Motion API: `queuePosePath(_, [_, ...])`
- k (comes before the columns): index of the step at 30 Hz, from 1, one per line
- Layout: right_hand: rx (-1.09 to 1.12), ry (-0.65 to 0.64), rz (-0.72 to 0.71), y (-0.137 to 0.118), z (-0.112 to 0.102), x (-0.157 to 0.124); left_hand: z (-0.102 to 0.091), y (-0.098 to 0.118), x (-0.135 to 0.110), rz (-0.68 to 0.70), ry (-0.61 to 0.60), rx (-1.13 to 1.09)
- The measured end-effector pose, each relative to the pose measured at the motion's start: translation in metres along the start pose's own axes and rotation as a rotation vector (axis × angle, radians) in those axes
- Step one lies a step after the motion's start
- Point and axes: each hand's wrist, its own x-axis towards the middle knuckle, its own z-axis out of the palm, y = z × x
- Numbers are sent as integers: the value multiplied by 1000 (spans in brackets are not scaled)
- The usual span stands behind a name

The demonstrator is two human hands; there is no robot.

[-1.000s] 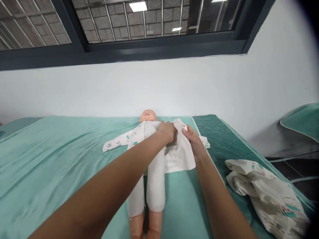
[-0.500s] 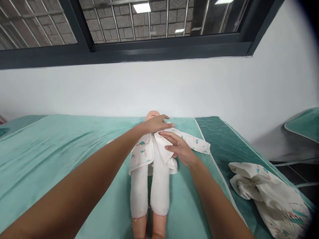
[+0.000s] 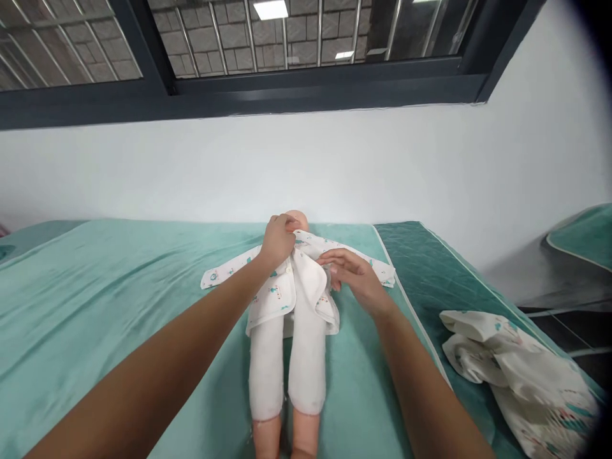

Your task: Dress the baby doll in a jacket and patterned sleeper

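A baby doll (image 3: 297, 218) lies on its back on the bed, with white padded legs and bare lower legs. It wears a white baby jacket (image 3: 270, 299) with small printed figures, both sleeves spread out sideways. The jacket's front flap on the right is folded back, showing its plain inner side. At the collar, just below the doll's face, my left hand (image 3: 281, 239) is closed on the jacket's neck edge, its fingertips partly hidden. My right hand (image 3: 356, 279) hovers beside the folded flap near the right sleeve, fingers loosely bent and apart, gripping nothing visible.
A crumpled white printed cloth (image 3: 521, 376) lies at the right on the dark green part of the bed cover (image 3: 406, 255). Light green sheet (image 3: 119, 306) spreads to the left. Behind stand a white wall (image 3: 239, 166) and a barred window (image 3: 306, 38).
My left hand has moved left from over the chest to the collar, and its fingers have curled. My right hand has let go of the flap and shifted slightly right.
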Motion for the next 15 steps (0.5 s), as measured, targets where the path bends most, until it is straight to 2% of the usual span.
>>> queuePosePath(3, [25,89,-79,-1,5,1,-11,-8,-34,-13,62,-140])
queuePosePath(6, [25,60,-101,1,24,-2,-24,-24,-86,-54,28,-211])
queuePosePath(9, [-153,0,-100,6,45,-12,-39,-44,-145,-61,-48,-225])
queuePosePath(11, [-255,6,-105,11,55,-25,-48,-55,-180,-100,-64,-246])
queuePosePath(13, [-274,88,-106,17,60,-43,-55,-62,-207,-122,-85,-251])
queuePosePath(15, [-318,222,-118,24,65,-63,-60,-64,-228,-119,-95,-190])
